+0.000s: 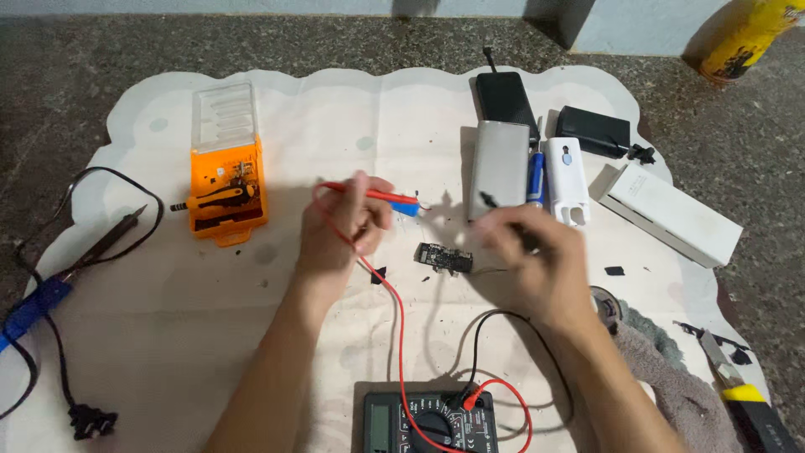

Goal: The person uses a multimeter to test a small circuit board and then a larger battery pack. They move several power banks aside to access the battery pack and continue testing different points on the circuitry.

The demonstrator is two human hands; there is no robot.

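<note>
Far on the left a soldering iron (92, 247) with a blue handle lies on the stone top, and its black cord runs off the bottom edge. Next comes an orange tool box (227, 189) with its clear lid flipped up, sitting on the pale cloth mat (168, 310). The left hand (340, 226) is closed around a red test probe (373, 196), and the probe's tip points right, toward a small dark circuit board (444, 256) that lies on the mat between the two hands. The red wire drops down to a black meter (429, 422), which is cut off at the bottom, so only its top part shows. The right hand (537, 256) is blurry; it seems pinched around something thin and dark just right of the board, but what it grips is too hard to make out. Behind the hands lie a silver case (500, 168), a black box (506, 96) and a white holder (567, 180). Further right sits a long white box (671, 214), then a grey rag (662, 377), and a yellow-handled tool (742, 394) is cut off at the corner.
</note>
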